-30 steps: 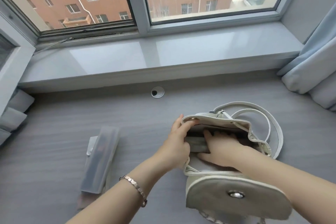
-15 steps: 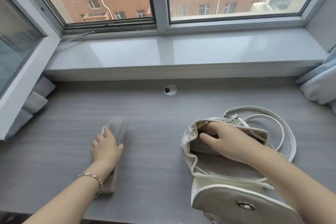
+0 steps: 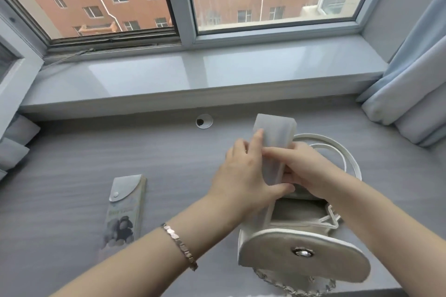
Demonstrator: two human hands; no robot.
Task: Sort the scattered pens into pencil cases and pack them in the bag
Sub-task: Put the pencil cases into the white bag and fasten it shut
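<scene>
A frosted translucent pencil case [image 3: 274, 149] stands nearly upright over the mouth of the cream bag [image 3: 301, 219], its lower end hidden behind my hands. My left hand [image 3: 243, 176] grips the case from the left, fingers laid along its side. My right hand [image 3: 304, 169] holds it from the right at the bag's opening. The bag's round flap [image 3: 304, 252] with a metal snap lies open toward me. A second pencil case [image 3: 125, 207], flat with a snap flap and a cartoon print, lies on the desk to the left.
The grey desk [image 3: 72, 176] has a cable hole [image 3: 204, 121] near the back. A glossy windowsill [image 3: 193, 75] runs behind it. Blue curtains [image 3: 410, 94] hang at the right, and folded curtain fabric [image 3: 14, 142] sits at the left edge. The bag's strap [image 3: 337, 149] loops behind it.
My left hand has picked the translucent case off the desk at the left and carried it to the bag; the printed case beneath it is now uncovered. My right hand has come out onto the case.
</scene>
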